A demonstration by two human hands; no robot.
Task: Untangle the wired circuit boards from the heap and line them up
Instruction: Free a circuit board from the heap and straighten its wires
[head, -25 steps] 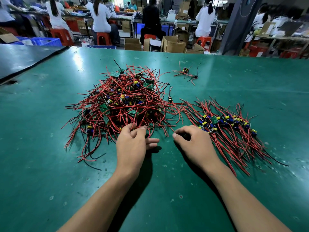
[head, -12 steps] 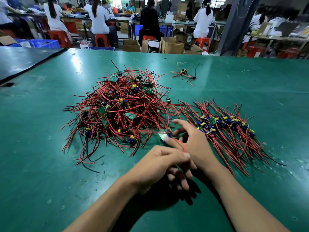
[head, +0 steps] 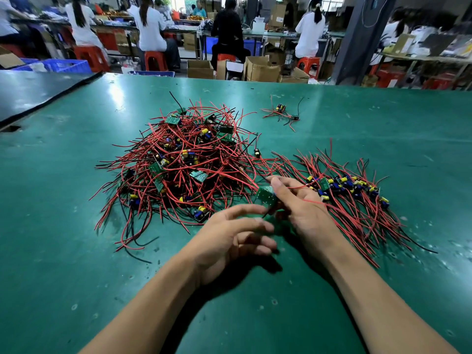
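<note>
A tangled heap of small green circuit boards with red and black wires [head: 184, 164] lies on the green table [head: 63, 226]. To its right a row of boards [head: 352, 187] lies side by side, wires fanned toward me. My right hand [head: 304, 208] pinches one green circuit board [head: 265, 196] just above the table between heap and row; its red wire trails over the hand. My left hand [head: 229, 236] hovers just left of it, blurred, fingers spread and holding nothing.
A couple of stray wired boards [head: 281, 113] lie at the far centre. A black table [head: 30, 90] adjoins at the left. Beyond the far edge stand cardboard boxes [head: 260, 69], red stools and several seated people.
My right hand has lifted a board clear of the heap's edge. My left hand, which was against the right hand half a second ago, has let go and spread its fingers.
</note>
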